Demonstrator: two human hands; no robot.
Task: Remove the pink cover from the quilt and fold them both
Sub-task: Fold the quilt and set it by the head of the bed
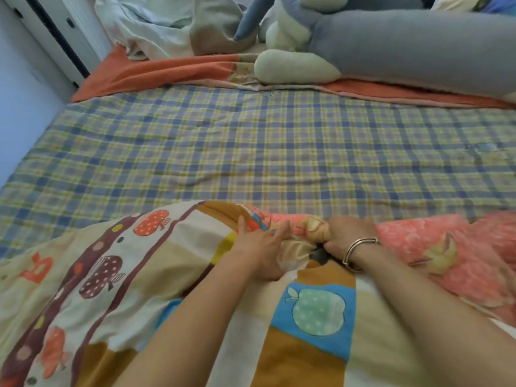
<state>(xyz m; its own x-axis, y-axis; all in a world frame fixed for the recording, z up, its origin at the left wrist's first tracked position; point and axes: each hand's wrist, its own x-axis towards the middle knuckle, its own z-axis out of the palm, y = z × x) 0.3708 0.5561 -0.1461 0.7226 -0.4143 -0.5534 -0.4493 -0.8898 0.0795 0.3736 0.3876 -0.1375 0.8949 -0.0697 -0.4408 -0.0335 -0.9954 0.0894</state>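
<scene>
right hand (349,236) clenched on a bunched fold of the pink cover (446,247), right where it meets the quilt (318,311); likely set to pull the cover off. left hand (259,247) flat, fingers straight, pressing the quilt just beside that bunch, probably pinning it against the pull. Both fabrics lie nearest the camera on the plaid sheet (251,149), cover to the right. Quilt: patchwork apple print, 1 blue patch with a green apple. Cover: pink floral, crumpled.
</scene>
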